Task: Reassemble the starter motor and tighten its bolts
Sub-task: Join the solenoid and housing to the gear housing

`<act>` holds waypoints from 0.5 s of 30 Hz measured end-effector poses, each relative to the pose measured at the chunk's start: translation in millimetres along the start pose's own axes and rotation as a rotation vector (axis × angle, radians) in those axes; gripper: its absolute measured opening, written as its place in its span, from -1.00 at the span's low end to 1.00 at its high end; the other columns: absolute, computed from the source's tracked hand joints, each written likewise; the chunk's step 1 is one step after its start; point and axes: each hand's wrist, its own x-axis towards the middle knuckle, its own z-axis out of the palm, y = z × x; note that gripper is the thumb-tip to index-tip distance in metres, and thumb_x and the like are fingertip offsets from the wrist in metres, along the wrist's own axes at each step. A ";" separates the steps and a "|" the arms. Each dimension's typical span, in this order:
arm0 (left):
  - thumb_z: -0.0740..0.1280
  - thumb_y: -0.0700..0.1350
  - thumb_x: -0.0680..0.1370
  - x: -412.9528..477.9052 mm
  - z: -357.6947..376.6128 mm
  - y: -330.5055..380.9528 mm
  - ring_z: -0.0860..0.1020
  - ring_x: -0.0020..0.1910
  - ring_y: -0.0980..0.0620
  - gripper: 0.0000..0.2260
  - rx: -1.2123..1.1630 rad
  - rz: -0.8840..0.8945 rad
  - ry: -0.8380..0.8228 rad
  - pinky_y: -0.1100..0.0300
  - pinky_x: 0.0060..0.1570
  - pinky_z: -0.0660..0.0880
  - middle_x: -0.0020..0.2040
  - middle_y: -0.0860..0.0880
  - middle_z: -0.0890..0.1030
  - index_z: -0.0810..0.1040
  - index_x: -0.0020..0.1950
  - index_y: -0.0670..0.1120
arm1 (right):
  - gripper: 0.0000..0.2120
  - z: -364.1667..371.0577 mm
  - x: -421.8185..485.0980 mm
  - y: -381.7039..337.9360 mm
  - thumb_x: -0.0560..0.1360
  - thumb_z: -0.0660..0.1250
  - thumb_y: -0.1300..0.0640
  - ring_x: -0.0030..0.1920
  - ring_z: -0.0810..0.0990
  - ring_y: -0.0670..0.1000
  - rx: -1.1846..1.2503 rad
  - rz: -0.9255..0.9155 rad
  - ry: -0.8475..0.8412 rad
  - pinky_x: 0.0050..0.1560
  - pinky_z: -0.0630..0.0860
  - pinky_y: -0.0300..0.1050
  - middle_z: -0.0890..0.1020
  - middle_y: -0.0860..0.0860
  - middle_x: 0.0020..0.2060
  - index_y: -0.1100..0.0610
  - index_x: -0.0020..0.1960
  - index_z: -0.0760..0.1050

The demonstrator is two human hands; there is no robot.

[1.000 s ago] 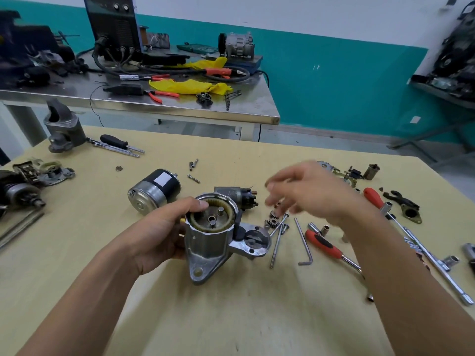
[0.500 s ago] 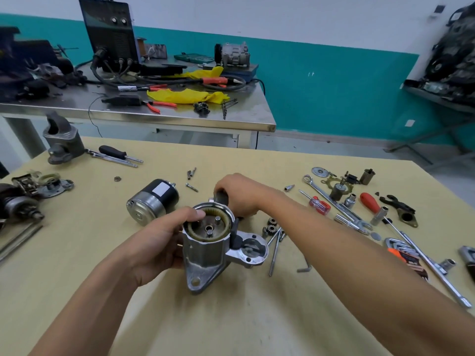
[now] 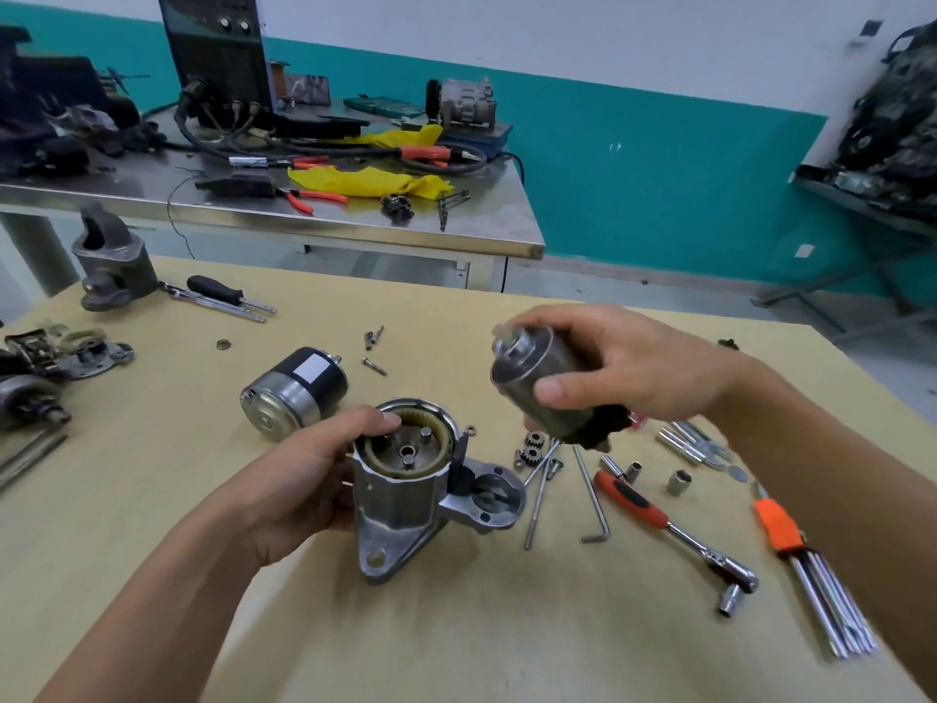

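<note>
- A head-height view looks down on a pale wooden table where a starter motor lies in pieces. Its aluminium gear housing stands near the middle with its open end up, showing a toothed ring and small pins inside.
- The left hand grips the housing from its left side with the thumb hooked over the rim, apparently to steady it for the next part.
- The right hand is apart from the left, above and to the right of the housing. Its fingers and thumb curl round a dark cylindrical part, probably the solenoid. The part is tilted, blurred and clear of the housing.
- The housing's side socket, on its right, is open and looks like the seat for that part.
- A black-and-silver motor body lies on its side just behind and left of the housing, not yet fitted.
- Two small gears and long bolts lie just right of the housing. A hex key and a red-handled ratchet lie farther right, within reach for tightening.
- Assembly looks early, and no bolts are visibly in place.
</note>
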 end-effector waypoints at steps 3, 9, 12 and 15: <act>0.54 0.15 0.13 0.7 -0.1 0.3 0.61 -0.17 -0.10 -0.55 -0.006 0.008 -0.013 0.09 -0.23 0.58 -0.07 -0.17 0.66 0.72 -0.07 -0.04 | -0.48 -4.5 -6.6 -28.2 0.35 0.53 -0.17 -0.02 0.61 -0.11 -0.410 0.084 -0.155 -0.04 0.61 -0.14 0.61 -0.17 0.03 -0.09 0.24 0.48; 0.54 0.15 0.13 1.2 -1.8 -0.9 0.65 -0.18 -0.09 -0.56 -0.001 0.001 -0.022 0.09 -0.25 0.59 -0.05 -0.18 0.67 0.73 -0.08 -0.02 | -0.61 4.8 -7.8 -68.6 0.29 0.54 -0.10 -0.12 0.53 -0.14 -0.836 0.218 -0.342 -0.21 0.50 -0.23 0.56 -0.19 -0.11 -0.14 0.06 0.50; 0.53 0.16 0.14 0.0 -0.9 0.1 0.65 -0.17 -0.11 -0.57 0.002 0.005 -0.023 0.07 -0.21 0.59 -0.04 -0.20 0.67 0.74 -0.07 -0.01 | -0.67 21.2 -1.2 -72.2 0.30 0.54 -0.04 -0.18 0.53 -0.08 -0.996 0.239 -0.382 -0.30 0.50 -0.13 0.55 -0.13 -0.15 -0.06 0.00 0.53; 0.52 0.17 0.17 -0.4 0.1 0.1 0.65 -0.12 -0.16 -0.49 0.015 0.006 -0.014 0.01 -0.12 0.58 0.05 -0.28 0.67 0.71 0.01 -0.08 | -0.66 33.4 6.9 -75.9 0.31 0.56 0.02 -0.27 0.48 -0.08 -1.074 0.234 -0.389 -0.38 0.38 -0.17 0.44 -0.13 -0.25 -0.08 -0.15 0.39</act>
